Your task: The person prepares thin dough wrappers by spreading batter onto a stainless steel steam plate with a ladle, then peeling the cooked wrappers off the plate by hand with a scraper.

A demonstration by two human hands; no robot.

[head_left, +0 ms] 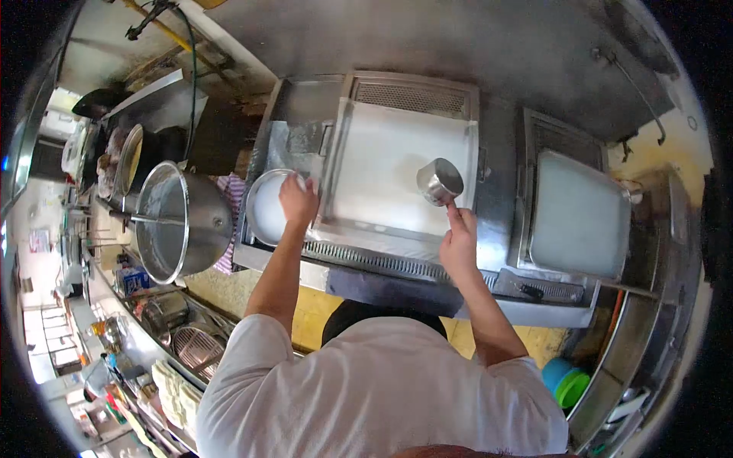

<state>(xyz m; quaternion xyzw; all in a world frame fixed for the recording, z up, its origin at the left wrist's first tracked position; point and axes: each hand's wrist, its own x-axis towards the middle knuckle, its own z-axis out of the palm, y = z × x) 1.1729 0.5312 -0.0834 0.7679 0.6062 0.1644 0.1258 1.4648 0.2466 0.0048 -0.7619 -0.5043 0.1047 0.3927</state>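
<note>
The steel tabletop [500, 175] spreads in front of both hands, and its biggest part is a wide flat tray [382, 175] with a white surface, lying between the two hands and a little beyond them. To the right of the right hand, well apart, a second tray [580, 217] with a pale surface sits in its own frame. Far to the left of the left hand stands a large steel pot [206, 221], tilted in this view, with a rod across its mouth. Just under the left hand is a round bowl [263, 210] filled with white liquid, beside the left edge of the white tray. The left hand [298, 200] lies on the right rim of this bowl with fingers bent; whether it really grips the rim I cannot tell. The right hand [458, 243] is closed around a thin handle and holds a small metal cup [440, 181] just beyond it, over the right part of the white tray.
</note>
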